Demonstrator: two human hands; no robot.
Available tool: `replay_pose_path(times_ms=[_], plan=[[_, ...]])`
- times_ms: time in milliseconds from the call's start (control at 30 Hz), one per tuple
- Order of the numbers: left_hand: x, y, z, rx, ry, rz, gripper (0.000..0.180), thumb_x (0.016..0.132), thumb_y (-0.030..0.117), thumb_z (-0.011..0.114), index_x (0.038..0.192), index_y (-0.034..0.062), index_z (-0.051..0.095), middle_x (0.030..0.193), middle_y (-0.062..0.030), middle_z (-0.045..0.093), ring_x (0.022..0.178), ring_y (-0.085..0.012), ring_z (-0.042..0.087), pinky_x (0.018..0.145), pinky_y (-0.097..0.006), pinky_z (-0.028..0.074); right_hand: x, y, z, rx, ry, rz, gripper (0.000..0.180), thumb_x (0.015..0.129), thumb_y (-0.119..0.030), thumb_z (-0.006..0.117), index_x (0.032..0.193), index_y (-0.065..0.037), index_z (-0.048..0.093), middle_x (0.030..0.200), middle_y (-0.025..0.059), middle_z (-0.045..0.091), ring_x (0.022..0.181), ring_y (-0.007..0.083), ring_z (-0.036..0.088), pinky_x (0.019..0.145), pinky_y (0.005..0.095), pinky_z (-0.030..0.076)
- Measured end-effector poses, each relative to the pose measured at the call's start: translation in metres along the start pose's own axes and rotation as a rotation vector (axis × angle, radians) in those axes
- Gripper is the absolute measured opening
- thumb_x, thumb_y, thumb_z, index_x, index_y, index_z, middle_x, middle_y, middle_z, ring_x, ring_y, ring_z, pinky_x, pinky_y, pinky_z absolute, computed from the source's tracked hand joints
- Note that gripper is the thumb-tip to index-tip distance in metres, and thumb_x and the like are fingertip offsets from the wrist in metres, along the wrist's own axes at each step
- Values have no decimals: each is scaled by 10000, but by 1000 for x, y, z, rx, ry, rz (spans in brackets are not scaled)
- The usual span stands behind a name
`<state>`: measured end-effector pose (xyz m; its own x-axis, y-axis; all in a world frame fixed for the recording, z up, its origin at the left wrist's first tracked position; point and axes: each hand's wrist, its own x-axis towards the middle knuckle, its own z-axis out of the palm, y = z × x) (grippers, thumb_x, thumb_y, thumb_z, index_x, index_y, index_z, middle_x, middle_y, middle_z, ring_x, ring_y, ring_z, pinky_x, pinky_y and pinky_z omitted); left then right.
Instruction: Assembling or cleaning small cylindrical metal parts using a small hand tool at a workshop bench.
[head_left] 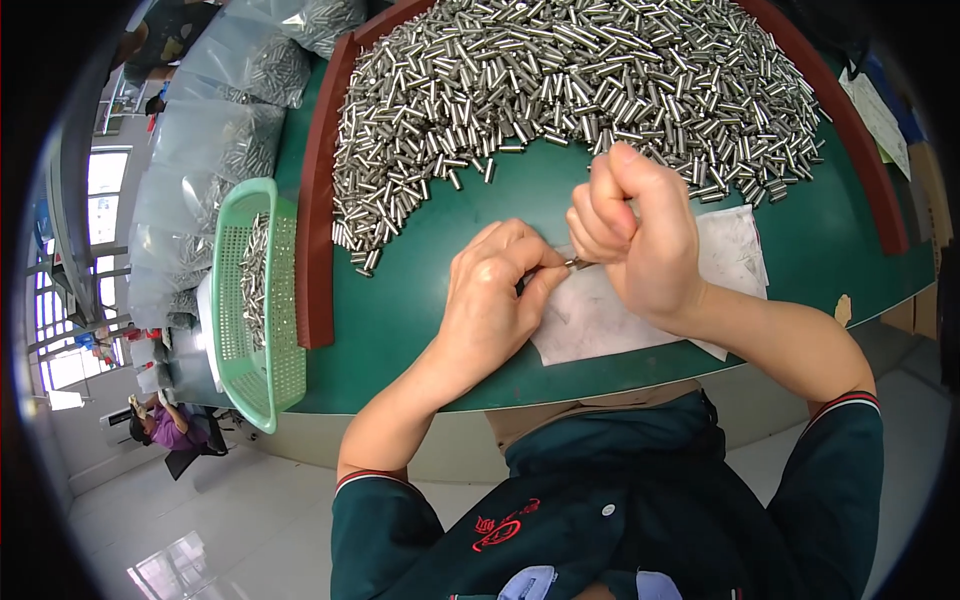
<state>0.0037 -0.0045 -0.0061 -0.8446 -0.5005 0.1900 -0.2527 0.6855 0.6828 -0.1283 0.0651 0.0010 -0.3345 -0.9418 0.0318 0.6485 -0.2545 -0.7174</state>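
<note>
My left hand point(497, 290) is closed in a pinch, thumb against forefinger, at the left edge of a white paper sheet point(610, 325). A small shiny metal piece point(574, 264) sticks out from its fingertips toward my right hand. Just right of it, my right hand point(645, 235) is curled into a fist with the thumb on top, raised over the sheet. Whatever the right fingers hold, if anything, is hidden. Beyond both hands spreads a large heap of short steel pins point(570, 75) on the green tabletop point(420, 330).
Dark red wooden rails point(318, 220) border the heap. To the left stand a green plastic basket point(288, 340) with pins in it and clear bags point(180, 205) of metal parts. A paper point(875, 115) lies beyond the right rail. A person in purple point(172, 428) sits far left.
</note>
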Motion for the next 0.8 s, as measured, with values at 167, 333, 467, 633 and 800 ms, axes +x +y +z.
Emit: replay_pose_path(times_ms=[167,333,467,633,800], plan=[[1,1,1,14,-2,-10,79,643,-3,636,669,14,563,670,-74,524,632,-242,511,558,-338,410,-1,-3,2,-80,-10,-67,409,896,-264,296,520,-105,285,429,-23,237,393,74,165,387,242,160],[3,1,-5,16,-33,2,92,676,6,628,738,11,559,668,-68,510,611,-210,502,554,-304,410,-1,1,1,-60,-12,-60,392,886,-207,340,517,-88,287,470,-34,270,425,47,213,398,223,176],[3,-13,-17,-440,-17,-245,59,775,37,587,793,-2,547,725,-23,534,624,-87,477,575,-221,404,-4,-2,1,-34,-23,-43,395,899,-226,334,533,-86,284,463,-34,245,412,53,199,395,226,168],[9,-27,-37,-1134,-46,-508,182,856,128,509,977,-7,529,776,-44,556,657,-66,492,612,-198,420,-3,1,-2,-37,-26,-39,407,903,-224,311,521,-90,271,449,-26,247,400,60,188,388,232,161],[12,-27,-40,-1307,6,-577,207,870,185,463,948,2,519,784,-67,541,652,-106,489,596,-220,424,-1,1,-1,-47,-21,-45,406,905,-234,313,528,-89,273,436,-22,252,394,61,180,383,231,155]])
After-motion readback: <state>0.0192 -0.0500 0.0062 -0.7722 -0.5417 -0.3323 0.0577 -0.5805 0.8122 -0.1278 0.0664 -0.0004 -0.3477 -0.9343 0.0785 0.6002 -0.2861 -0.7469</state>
